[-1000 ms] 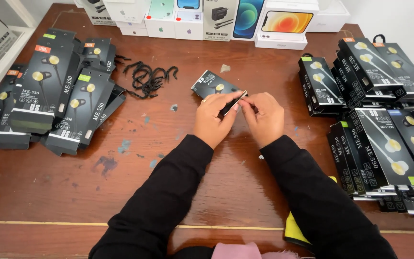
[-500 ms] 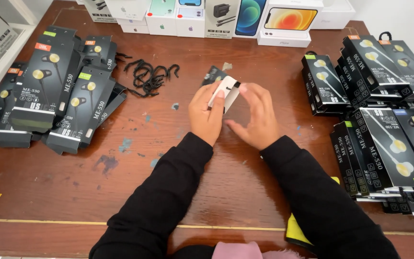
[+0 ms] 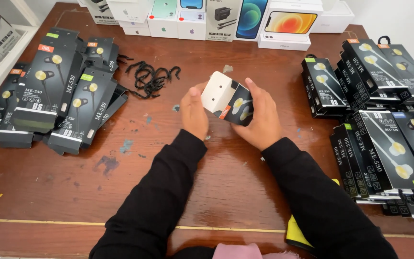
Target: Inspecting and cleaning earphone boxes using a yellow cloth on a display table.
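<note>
Both hands hold one small earphone box (image 3: pixel 228 98) just above the table (image 3: pixel 216 172). The left hand (image 3: pixel 193 114) grips its white flap end; the right hand (image 3: pixel 262 115) wraps the black end with its orange tab. Left of the hands lies a loose heap of flat black packs (image 3: pixel 56 100) with green and orange labels. Just beyond the left hand sit black hooks (image 3: pixel 152 76). Right of the hands, packs stand in rows (image 3: pixel 374 120). Farther off, phone boxes (image 3: pixel 216 19) line the table's edge.
</note>
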